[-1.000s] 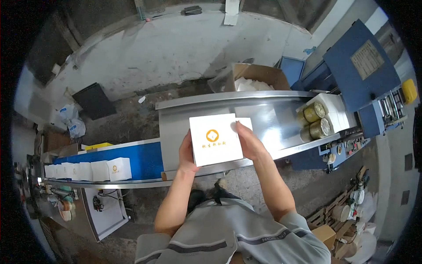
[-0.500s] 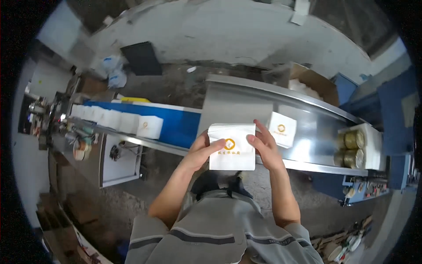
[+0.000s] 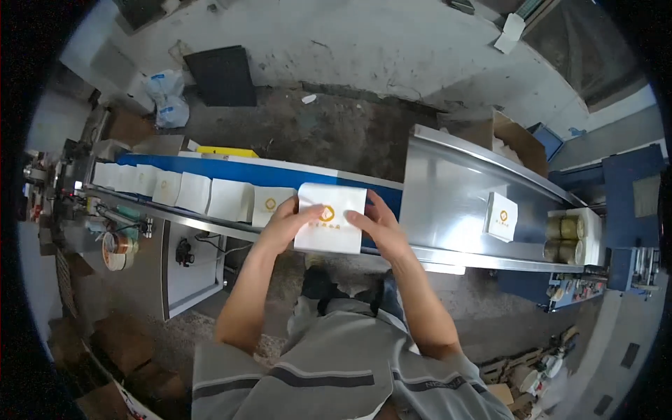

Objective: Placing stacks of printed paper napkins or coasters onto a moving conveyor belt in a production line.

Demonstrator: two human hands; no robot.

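Observation:
A squared stack of white paper napkins [image 3: 329, 239] with a round orange-yellow mark is held up in front of me, over the near rail of the conveyor. My left hand [image 3: 281, 228] grips its left side, thumb laid on the top face. My right hand [image 3: 383, 228] closes on the right side in the same way, its thumb near the mark. Just beyond my left hand, another napkin stack [image 3: 271, 199] lies on the blue belt [image 3: 318, 175], last in a row of several. To the right, a separate napkin stack [image 3: 502, 217] rests on the steel table [image 3: 448, 192].
Gold-coloured rolls [image 3: 564, 238] stand beside a white block at the table's right end. Behind them is an open cardboard box [image 3: 519, 136]. Machinery [image 3: 84, 182] stands at the belt's far left. A raised steel rim [image 3: 483, 154] runs along the table's back.
My view has shifted left along the line. Both hands, still gripping the napkin stack, have moved left from the steel table's edge to over the blue belt's near side.

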